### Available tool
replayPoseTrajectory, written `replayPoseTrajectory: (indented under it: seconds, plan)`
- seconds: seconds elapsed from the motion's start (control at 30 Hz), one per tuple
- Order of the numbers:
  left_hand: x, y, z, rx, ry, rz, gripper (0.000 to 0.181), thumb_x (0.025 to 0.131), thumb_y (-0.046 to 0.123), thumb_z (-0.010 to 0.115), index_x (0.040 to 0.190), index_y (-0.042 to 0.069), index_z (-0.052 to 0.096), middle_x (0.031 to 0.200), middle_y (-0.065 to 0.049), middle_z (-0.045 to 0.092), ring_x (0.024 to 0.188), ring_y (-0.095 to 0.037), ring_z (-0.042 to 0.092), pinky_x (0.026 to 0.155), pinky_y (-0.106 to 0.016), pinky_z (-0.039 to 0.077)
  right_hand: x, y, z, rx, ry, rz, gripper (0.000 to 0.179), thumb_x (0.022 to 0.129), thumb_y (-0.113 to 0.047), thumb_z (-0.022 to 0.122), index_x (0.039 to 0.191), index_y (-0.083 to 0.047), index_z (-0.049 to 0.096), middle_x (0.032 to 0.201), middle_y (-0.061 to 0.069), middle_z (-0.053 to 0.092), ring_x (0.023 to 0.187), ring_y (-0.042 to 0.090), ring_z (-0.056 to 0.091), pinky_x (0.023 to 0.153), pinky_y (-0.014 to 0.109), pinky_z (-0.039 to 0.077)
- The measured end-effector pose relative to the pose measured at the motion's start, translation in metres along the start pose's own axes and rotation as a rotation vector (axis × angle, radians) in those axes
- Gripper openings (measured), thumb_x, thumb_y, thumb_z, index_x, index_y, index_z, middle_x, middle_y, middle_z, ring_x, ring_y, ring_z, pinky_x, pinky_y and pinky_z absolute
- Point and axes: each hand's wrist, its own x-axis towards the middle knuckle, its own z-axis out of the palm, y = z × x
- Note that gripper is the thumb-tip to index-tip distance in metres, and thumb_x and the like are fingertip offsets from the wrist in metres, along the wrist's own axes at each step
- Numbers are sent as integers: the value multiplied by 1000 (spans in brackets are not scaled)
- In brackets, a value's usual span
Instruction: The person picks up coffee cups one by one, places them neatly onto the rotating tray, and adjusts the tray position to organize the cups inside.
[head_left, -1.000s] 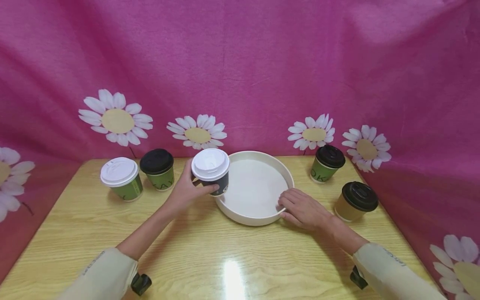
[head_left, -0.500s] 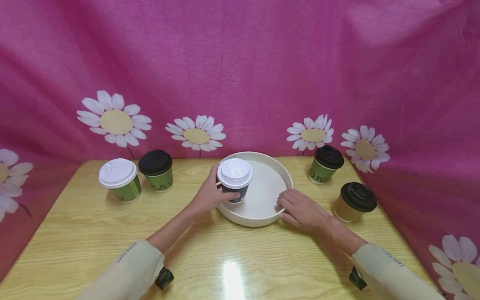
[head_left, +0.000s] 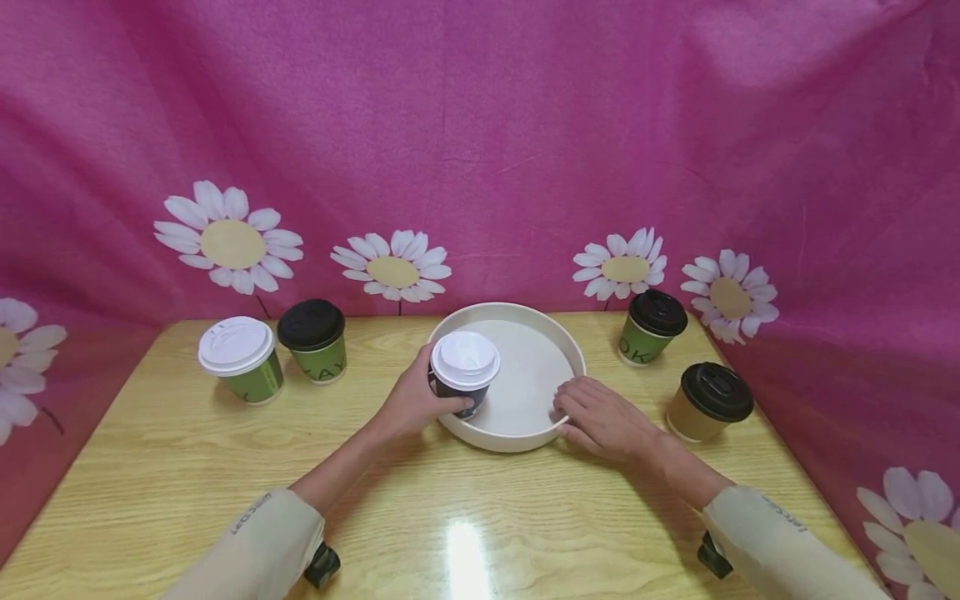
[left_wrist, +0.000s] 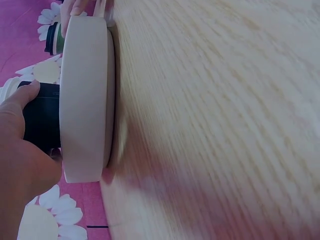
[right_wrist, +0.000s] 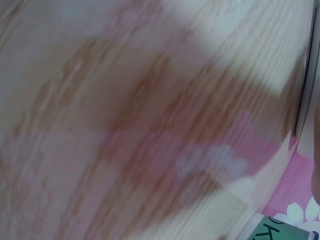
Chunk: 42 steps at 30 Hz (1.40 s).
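My left hand [head_left: 411, 402] grips a black paper coffee cup [head_left: 466, 371] with a white lid, thumb on the near side of its body. The cup stands upright inside the left part of a round cream tray [head_left: 536, 375]. In the left wrist view the cup's dark body [left_wrist: 42, 117] rises past the tray wall [left_wrist: 85, 100], which hides its base. At the tray's right edge, my right hand [head_left: 609, 419] holds the rim, its fingers bent over the inside and the thumb outside.
To the left stand a green cup [head_left: 258, 382] with a white lid and another green cup [head_left: 322, 360] with a black lid. On the right are a black-lidded green cup [head_left: 641, 343] and a brown cup [head_left: 692, 417]. A pink flowered cloth [head_left: 480, 150] hangs behind the wooden table [head_left: 390, 517].
My left hand has carried the black cup rightward from the tray's left rim, then lowered it toward me inside the tray. The right hand has stayed on the rim.
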Motion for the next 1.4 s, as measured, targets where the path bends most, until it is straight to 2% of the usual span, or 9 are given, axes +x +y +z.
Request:
replayPoseTrajectory:
  seconds: [0.27,0.6,0.73,0.9,1.1,1.23,1.4]
  plan:
    - [-3,-4,4,0,1,13,91,70,6,89,143,0,36,136,-16,54,130,-29,48,114,-43,30,1,-2,-1,-3,-5,12,36,106,-41,39,109,-11,58,115,6,59,114,25,53,108,41,37]
    - [-9,-7,9,-1,-10,61,90,69,10,91,142,3,39,136,-13,56,129,-27,49,114,-45,29,1,-2,0,-4,2,-7,32,106,-38,42,109,-10,58,116,7,59,114,26,53,107,41,36]
    - [-10,-7,9,9,-17,50,94,69,10,91,145,3,37,138,-12,54,130,-27,48,114,-45,29,1,-3,1,-9,5,-10,30,105,-36,45,109,-10,58,116,7,59,115,26,53,109,42,35]
    - [-10,-8,6,25,-45,40,102,68,8,91,151,5,31,143,-11,49,133,-25,44,116,-44,27,2,-4,1,-7,-15,10,32,106,-38,43,109,-11,58,117,7,60,118,25,52,113,39,31]
    - [-16,-13,-9,98,-57,40,104,74,11,89,154,1,23,152,-16,40,141,-29,36,117,-46,24,1,-3,1,3,-1,7,32,106,-38,42,108,-11,58,117,7,59,118,26,52,111,40,33]
    - [-23,-17,-22,95,18,47,89,80,8,83,150,-1,29,146,-20,46,137,-34,42,114,-49,31,0,-1,2,-4,12,-1,29,105,-37,44,108,-10,58,116,7,59,118,26,53,109,42,35]
    - [-35,-26,-43,42,199,16,67,85,3,77,140,-5,39,133,-28,52,127,-37,50,107,-51,40,0,-1,3,-6,18,1,30,106,-37,44,108,-10,57,116,7,60,117,26,53,108,43,37]
